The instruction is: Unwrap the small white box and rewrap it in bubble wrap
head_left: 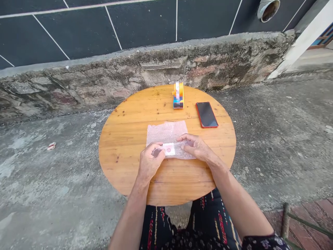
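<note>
A sheet of pinkish bubble wrap (167, 131) lies on the round wooden table (127, 139) in front of me. On its near part rests a small white, flat rectangular item (169, 149) with a round reddish mark; its exact kind is unclear. My left hand (152, 158) pinches the left end of this item between thumb and fingers. Just right of it, my right hand (196, 147) has its thumb and fingers curled on the near right part of the bubble wrap, which looks folded there.
A yellow and blue tape dispenser (178, 96) stands at the table's far edge. Right of it lies a phone (207, 114) in a red case. Behind the table runs a rough stone wall base (166, 71). A small scrap (51, 146) lies on the concrete at left.
</note>
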The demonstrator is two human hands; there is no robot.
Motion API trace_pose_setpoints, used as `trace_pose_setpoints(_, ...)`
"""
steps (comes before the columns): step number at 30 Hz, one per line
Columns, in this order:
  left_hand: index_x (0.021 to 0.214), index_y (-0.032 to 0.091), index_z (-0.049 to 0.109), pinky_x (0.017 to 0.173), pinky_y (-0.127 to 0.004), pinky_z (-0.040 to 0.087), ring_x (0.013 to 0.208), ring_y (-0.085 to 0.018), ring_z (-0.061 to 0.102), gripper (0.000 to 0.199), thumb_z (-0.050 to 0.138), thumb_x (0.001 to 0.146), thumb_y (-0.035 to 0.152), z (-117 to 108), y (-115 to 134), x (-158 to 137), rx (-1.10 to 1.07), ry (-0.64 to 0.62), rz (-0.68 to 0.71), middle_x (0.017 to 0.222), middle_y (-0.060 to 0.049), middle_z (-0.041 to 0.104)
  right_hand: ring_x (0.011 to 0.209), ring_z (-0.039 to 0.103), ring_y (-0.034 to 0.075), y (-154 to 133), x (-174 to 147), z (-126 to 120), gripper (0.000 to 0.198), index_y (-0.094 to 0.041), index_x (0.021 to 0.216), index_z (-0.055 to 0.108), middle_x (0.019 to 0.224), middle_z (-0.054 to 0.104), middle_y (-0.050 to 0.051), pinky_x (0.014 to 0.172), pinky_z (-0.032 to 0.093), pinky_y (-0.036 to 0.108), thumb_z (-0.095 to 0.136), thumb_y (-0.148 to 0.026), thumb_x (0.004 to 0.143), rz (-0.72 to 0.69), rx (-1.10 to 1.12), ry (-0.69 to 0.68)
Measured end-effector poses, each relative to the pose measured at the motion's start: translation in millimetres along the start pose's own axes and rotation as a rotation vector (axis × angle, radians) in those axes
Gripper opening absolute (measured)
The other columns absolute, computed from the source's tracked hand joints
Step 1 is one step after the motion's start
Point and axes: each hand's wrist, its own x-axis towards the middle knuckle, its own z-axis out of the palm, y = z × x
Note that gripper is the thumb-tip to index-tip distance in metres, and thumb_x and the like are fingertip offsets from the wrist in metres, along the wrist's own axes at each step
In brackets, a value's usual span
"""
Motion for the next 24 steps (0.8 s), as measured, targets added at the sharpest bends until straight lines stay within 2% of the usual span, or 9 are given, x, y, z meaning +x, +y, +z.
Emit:
trace_pose_setpoints(3,0.072,0.019,0.063,0.075,-0.025,0.047,0.084,-0.016,0.064,0.007,0.060,0.077,0.023,-1.2,-1.1,-0.2,0.001,-0.003,0.017,0.099,-0.002,0.071,0.066,0.051,0.013,-1.8,-0.6,-4.4,0.025,-0.021,0.098,0.065,0.076,0.060,0.000,0.060,0.038,0.025,0.063,-0.041,0.083,-0.053,0.012,0.023)
trace_pose_setpoints(6,0.072,0.019,0.063,0.078,-0.026,0.047,0.086,-0.017,0.064,0.007,0.059,0.077,0.023,-1.9,-2.2,-0.7,0.005,-0.001,0.030,0.099,-0.002,0.071,0.075,0.056,0.016,3.1,4.0,-10.4,0.032,-0.020,0.094,0.069,0.076,0.063,0.002,0.073,0.043,0.030,0.052,-0.047,0.090,-0.112,0.093,0.175)
trace_pose_setpoints(8,0.073,0.019,0.063,0.078,-0.026,0.047,0.086,-0.017,0.064,0.006,0.059,0.077,0.022,-1.8,-3.0,-1.1,0.013,0.004,0.039,0.099,-0.002,0.071,0.075,0.059,0.017,7.3,7.7,-12.6,0.034,-0.020,0.091,0.069,0.075,0.064,0.003,0.076,0.044,0.031,0.051,-0.048,0.090,-0.109,0.189,0.280)
trace_pose_setpoints(10,0.074,0.019,0.064,0.079,-0.026,0.047,0.086,-0.016,0.064,0.006,0.059,0.077,0.022,-1.2,-3.5,-1.3,0.020,0.010,0.049,0.099,-0.002,0.070,0.076,0.060,0.016,9.0,9.4,-12.3,0.029,-0.020,0.092,0.069,0.078,0.066,0.003,0.077,0.046,0.032,0.058,-0.046,0.086,-0.078,0.244,0.308)
trace_pose_setpoints(12,0.075,0.019,0.064,0.079,-0.026,0.047,0.087,-0.016,0.064,0.006,0.059,0.077,0.022,-0.7,-3.6,-1.0,0.026,0.013,0.059,0.098,-0.002,0.070,0.083,0.062,0.017,7.5,8.8,-9.8,0.026,-0.021,0.096,0.068,0.087,0.068,0.003,0.082,0.045,0.032,0.066,-0.043,0.081,-0.054,0.233,0.256)
trace_pose_setpoints(16,0.076,0.020,0.064,0.080,-0.027,0.047,0.087,-0.016,0.064,0.006,0.060,0.077,0.024,-0.6,-2.2,-0.6,0.037,0.020,0.067,0.096,-0.001,0.070,0.099,0.059,0.018,1.9,5.4,-4.7,0.035,-0.023,0.106,0.064,0.104,0.066,0.004,0.090,0.043,0.033,0.073,-0.039,0.076,-0.061,0.156,0.065)
trace_pose_setpoints(19,0.075,0.020,0.064,0.081,-0.027,0.047,0.086,-0.016,0.064,0.007,0.060,0.078,0.025,-1.3,-1.2,-1.0,0.035,0.016,0.070,0.096,-0.001,0.070,0.090,0.059,0.016,1.0,4.4,-4.1,0.039,-0.022,0.108,0.062,0.096,0.064,0.002,0.081,0.045,0.030,0.074,-0.036,0.074,-0.057,0.109,0.002)
trace_pose_setpoints(24,0.077,0.020,0.064,0.080,-0.027,0.047,0.086,-0.016,0.063,0.005,0.059,0.079,0.022,-1.6,-2.3,-1.2,0.043,0.008,0.089,0.095,-0.001,0.069,0.069,0.053,0.012,2.6,4.8,-2.9,0.030,-0.019,0.097,0.062,0.080,0.059,-0.001,0.064,0.040,0.026,0.072,-0.036,0.074,-0.004,0.046,-0.020)
